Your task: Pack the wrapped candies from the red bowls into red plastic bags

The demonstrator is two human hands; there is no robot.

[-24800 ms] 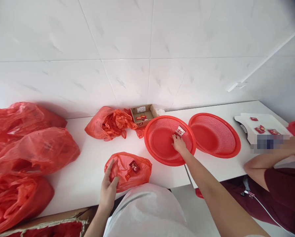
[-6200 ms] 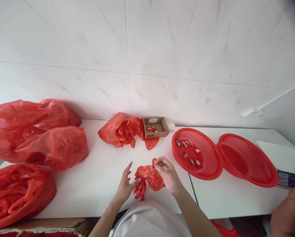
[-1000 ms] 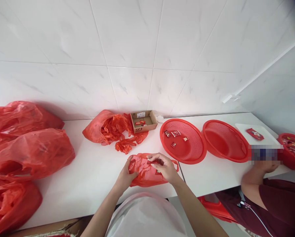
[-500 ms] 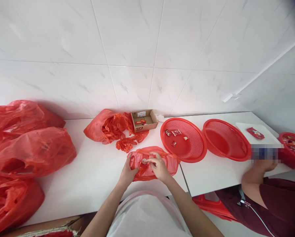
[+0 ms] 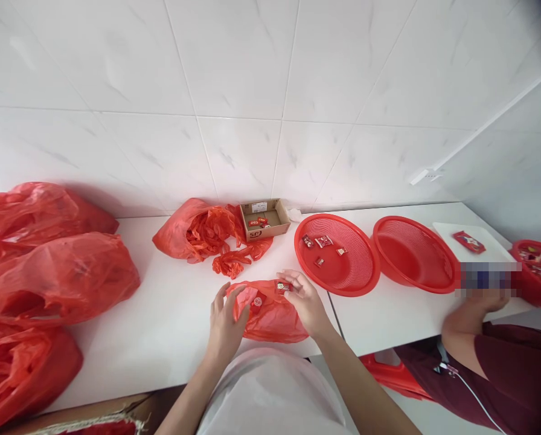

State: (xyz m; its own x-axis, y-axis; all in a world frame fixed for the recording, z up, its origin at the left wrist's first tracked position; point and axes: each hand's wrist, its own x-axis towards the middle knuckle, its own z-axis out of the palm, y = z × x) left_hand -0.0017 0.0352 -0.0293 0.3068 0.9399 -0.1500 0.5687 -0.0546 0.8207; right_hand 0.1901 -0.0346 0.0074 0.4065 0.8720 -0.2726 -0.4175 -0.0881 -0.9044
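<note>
A thin red plastic bag (image 5: 277,326) lies spread on the white table in front of me. Over its left edge curves my left hand (image 5: 225,320), thumb and fingers apart, with no firm hold visible. Beside that thumb, a red packet with a pale round mark (image 5: 256,301) shows in the bag's opening. At the bag's far right, my right hand (image 5: 307,305) pinches a small red candy packet (image 5: 282,287) between thumb and fingers.
A red basket (image 5: 365,281) holds several wrapped candies; another basket (image 5: 447,269) stands beside it. Behind the bag are a cardboard box (image 5: 275,231) and a bundle of red bags (image 5: 180,232). Filled red bags (image 5: 93,278) crowd the left. At right, a co-worker's arm (image 5: 463,320) rests near a white tray (image 5: 447,232).
My right hand has moved slightly right and now shows a red candy packet. My left hand has shifted left and its fingers have spread. The bag has been pulled a little left and nearer me.
</note>
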